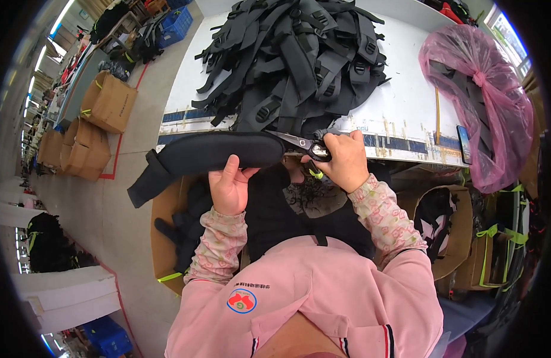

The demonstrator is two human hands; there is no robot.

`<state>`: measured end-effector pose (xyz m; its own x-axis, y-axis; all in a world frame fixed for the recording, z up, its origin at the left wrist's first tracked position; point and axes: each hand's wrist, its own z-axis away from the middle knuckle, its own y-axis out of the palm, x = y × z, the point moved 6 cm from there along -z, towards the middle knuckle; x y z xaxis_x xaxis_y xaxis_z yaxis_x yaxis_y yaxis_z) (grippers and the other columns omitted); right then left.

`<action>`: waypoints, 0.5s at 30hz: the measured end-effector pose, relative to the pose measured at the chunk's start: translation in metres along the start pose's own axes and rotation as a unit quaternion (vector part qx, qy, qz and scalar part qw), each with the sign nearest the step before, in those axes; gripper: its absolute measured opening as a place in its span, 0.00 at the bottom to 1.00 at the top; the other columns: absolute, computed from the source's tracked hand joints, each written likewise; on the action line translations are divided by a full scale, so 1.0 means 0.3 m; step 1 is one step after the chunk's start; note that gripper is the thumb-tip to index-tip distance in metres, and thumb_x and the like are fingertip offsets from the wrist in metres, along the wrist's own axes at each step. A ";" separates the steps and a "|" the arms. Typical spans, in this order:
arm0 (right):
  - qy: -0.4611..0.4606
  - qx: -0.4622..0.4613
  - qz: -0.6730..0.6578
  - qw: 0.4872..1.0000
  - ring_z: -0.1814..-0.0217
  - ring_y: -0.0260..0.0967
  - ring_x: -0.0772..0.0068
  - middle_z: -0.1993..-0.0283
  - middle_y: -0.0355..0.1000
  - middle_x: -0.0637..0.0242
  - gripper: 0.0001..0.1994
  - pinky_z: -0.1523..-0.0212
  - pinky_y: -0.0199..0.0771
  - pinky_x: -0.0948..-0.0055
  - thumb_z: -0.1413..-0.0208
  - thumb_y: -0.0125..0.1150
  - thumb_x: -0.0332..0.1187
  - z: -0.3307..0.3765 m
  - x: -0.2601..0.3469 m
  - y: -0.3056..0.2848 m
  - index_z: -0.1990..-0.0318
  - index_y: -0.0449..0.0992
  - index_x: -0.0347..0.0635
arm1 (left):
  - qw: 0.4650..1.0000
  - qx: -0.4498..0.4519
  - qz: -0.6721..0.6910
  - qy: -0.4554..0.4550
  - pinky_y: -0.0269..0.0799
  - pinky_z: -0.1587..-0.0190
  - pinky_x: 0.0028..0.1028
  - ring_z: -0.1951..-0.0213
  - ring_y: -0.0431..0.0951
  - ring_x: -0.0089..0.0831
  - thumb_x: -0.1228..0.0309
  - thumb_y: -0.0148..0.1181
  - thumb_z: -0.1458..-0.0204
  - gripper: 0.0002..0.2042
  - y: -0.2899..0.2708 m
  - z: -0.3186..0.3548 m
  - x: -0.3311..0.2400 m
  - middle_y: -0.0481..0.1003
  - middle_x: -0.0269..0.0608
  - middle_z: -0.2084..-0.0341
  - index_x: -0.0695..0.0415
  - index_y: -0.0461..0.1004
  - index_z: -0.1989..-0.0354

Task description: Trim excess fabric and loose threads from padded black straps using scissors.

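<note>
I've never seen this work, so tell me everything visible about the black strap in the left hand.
The black strap looks padded and fabric-covered, curved, rounded at right, with a flatter tail sloping down at left. The left hand holds it near the table, thumb in front. Scissors are at its right end; contact is unclear.

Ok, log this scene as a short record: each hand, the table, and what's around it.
Left hand: holds a padded black strap, thumb in front
Right hand: grips scissors; blades point left at the strap's right end, contact unclear
Table: white, bearing a heap of black straps with buckles
Table's right end: phone; knotted pink plastic bag, dark pieces inside
Left floor: cardboard boxes
</note>
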<state>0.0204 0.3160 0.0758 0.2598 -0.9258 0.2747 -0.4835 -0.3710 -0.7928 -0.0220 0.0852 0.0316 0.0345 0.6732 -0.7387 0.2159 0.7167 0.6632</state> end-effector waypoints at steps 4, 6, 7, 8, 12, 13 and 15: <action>0.008 0.005 -0.035 0.999 0.78 0.63 0.60 0.81 0.66 0.65 0.22 0.65 0.56 0.65 0.65 0.72 0.48 0.015 -0.018 0.000 0.75 0.68 0.43 | 1.000 0.002 -0.014 -0.006 0.79 0.57 0.37 0.57 0.77 0.36 0.75 0.50 0.42 0.13 0.005 0.008 -0.001 0.74 0.44 0.56 0.61 0.66 0.49; 0.030 0.001 -0.036 0.999 0.75 0.64 0.61 0.80 0.65 0.65 0.22 0.64 0.56 0.65 0.67 0.73 0.47 0.020 -0.031 -0.001 0.73 0.68 0.42 | 1.000 0.003 -0.016 -0.007 0.79 0.58 0.37 0.57 0.77 0.36 0.76 0.50 0.42 0.13 0.011 0.012 -0.002 0.74 0.44 0.56 0.61 0.67 0.49; 0.031 0.001 -0.036 0.999 0.75 0.64 0.61 0.80 0.65 0.65 0.22 0.64 0.56 0.65 0.67 0.73 0.47 0.017 -0.028 -0.006 0.73 0.68 0.42 | 1.000 0.003 -0.016 -0.008 0.79 0.58 0.37 0.57 0.77 0.36 0.76 0.50 0.42 0.13 0.011 0.012 0.000 0.74 0.44 0.56 0.61 0.67 0.49; 0.019 -0.003 -0.038 0.999 0.74 0.64 0.61 0.79 0.65 0.65 0.23 0.64 0.55 0.65 0.67 0.73 0.47 0.008 -0.014 -0.020 0.72 0.68 0.42 | 1.000 0.007 -0.012 -0.007 0.79 0.58 0.37 0.56 0.77 0.36 0.76 0.51 0.42 0.13 0.013 0.012 0.002 0.74 0.44 0.56 0.61 0.67 0.49; -0.010 -0.008 -0.037 0.999 0.70 0.64 0.62 0.76 0.64 0.66 0.25 0.62 0.55 0.65 0.68 0.73 0.47 -0.002 0.007 -0.023 0.69 0.67 0.42 | 1.000 0.011 -0.015 -0.009 0.79 0.57 0.37 0.56 0.77 0.36 0.76 0.51 0.42 0.13 0.017 0.016 0.007 0.74 0.44 0.56 0.62 0.67 0.49; -0.010 -0.007 -0.038 0.999 0.70 0.64 0.62 0.76 0.64 0.66 0.25 0.62 0.55 0.65 0.68 0.73 0.47 -0.001 0.007 -0.023 0.69 0.67 0.42 | 1.000 0.010 -0.015 -0.009 0.79 0.57 0.37 0.56 0.77 0.36 0.76 0.51 0.42 0.13 0.020 0.016 0.009 0.74 0.44 0.56 0.62 0.67 0.49; -0.010 -0.007 -0.030 0.999 0.72 0.64 0.61 0.77 0.65 0.66 0.23 0.63 0.55 0.64 0.68 0.73 0.46 0.001 0.010 -0.020 0.70 0.68 0.42 | 1.000 0.013 -0.019 -0.018 0.79 0.57 0.37 0.56 0.77 0.36 0.75 0.51 0.43 0.13 0.024 0.016 0.014 0.74 0.44 0.57 0.62 0.67 0.50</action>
<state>0.0243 0.3156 0.0813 0.3049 -0.9005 0.3101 -0.4779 -0.4263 -0.7680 -0.0156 0.0923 0.0328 0.0611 0.6375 -0.7680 0.2437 0.7366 0.6309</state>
